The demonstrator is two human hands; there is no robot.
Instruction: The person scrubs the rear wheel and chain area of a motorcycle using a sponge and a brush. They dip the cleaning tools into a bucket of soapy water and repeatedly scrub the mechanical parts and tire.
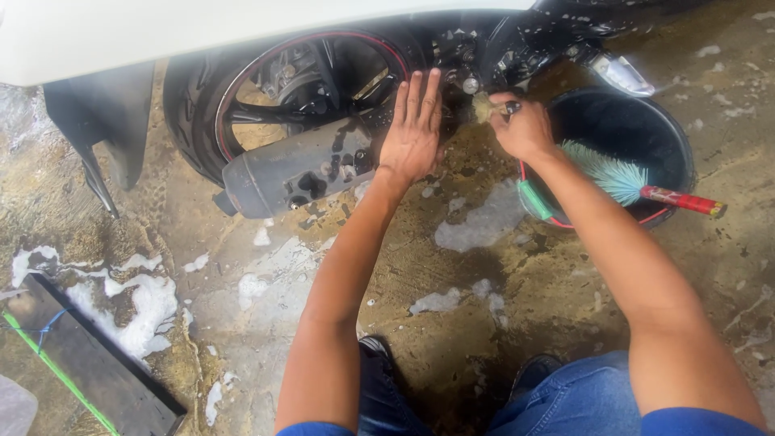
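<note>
Right hand (525, 125) clenched on a small yellowish sponge (484, 105), pressed to the motorcycle's engine parts just left of the black bucket (682, 153). Left hand (413, 129) open, flat against the exhaust muffler (282, 173), further left. Bucket holds a teal bristle brush (613, 173); its red handle overhangs the rim.

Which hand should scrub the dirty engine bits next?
Probably the right hand: it already grips a small soapy sponge against the engine parts. The left hand lies flat and empty by the exhaust pipe.
</note>
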